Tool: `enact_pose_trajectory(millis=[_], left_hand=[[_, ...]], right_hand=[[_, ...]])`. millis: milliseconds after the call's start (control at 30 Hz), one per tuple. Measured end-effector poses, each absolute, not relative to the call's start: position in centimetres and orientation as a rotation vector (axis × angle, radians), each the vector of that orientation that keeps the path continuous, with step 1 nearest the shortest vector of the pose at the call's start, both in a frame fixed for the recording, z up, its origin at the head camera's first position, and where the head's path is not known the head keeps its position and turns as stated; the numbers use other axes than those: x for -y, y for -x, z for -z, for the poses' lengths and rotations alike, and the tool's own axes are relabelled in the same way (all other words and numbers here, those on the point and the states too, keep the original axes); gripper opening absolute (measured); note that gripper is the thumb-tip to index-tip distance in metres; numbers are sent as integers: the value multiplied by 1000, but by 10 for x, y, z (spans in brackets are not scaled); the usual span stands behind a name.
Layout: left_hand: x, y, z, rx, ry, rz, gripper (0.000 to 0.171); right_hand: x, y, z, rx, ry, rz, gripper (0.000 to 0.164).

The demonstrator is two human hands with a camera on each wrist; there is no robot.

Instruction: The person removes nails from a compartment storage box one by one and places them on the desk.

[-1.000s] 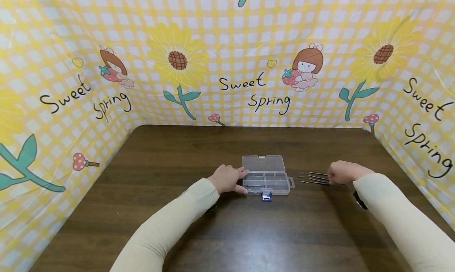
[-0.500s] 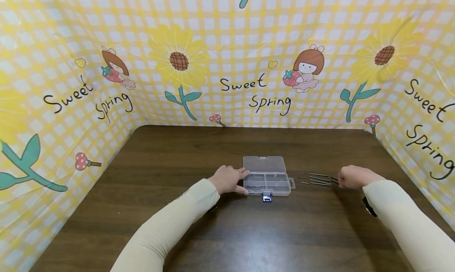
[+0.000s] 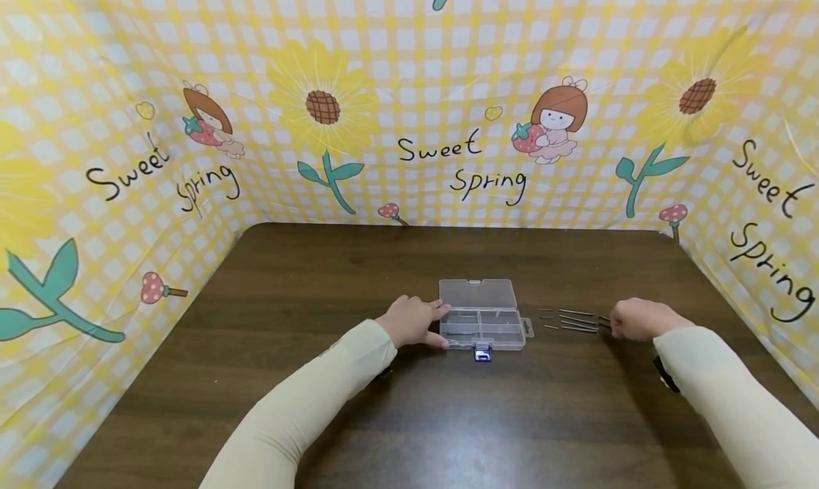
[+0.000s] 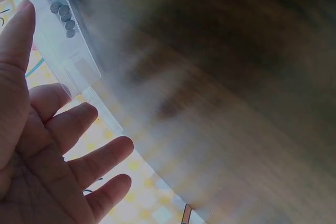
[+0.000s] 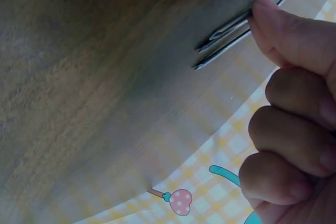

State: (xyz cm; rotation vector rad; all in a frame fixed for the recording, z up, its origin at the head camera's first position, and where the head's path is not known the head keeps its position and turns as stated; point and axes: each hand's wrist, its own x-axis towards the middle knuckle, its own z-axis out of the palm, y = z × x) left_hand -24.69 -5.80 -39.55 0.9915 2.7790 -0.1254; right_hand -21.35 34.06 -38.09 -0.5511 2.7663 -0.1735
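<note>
A clear plastic compartment box [image 3: 502, 328] lies with its lid [image 3: 476, 293] thrown back. My left hand [image 3: 409, 322] holds its left end, thumb at the front corner and forefinger toward the back. Through its wall, several round grey discs [image 4: 66, 18], perhaps nail heads, show in the left wrist view. My right hand [image 3: 643, 318] has thumb and forefinger pinching a metal nail [image 5: 231, 24] at the table, its other fingers curled in. More thick nails [image 5: 223, 50] lie alongside, partly hidden by the fingertips. Left of them are several long thin nails [image 3: 579, 328] and a few small ones [image 3: 549, 318].
The box has a blue latch [image 3: 483, 354] at its front and a hanging tab [image 3: 527, 327] on its right side. Everything lies on a dark wooden table [image 3: 358, 261]. A yellow checked cloth [image 3: 409, 84] rises behind and along both sides.
My right hand has moved to the right, off the long thin nails and onto the thicker ones. The left hand keeps its place on the box.
</note>
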Motion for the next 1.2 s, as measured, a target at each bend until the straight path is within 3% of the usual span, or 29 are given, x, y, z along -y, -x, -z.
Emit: enact_pose_trajectory(millis=[367,1200], left_hand=[[54,247,400,-2780,-1017,78,76],[58,249,396,-2778,-1011,87,75]], right_hand=[[-347,211,392,-2823,562,186,42],[-343,215,387,-2859,545,81,24]])
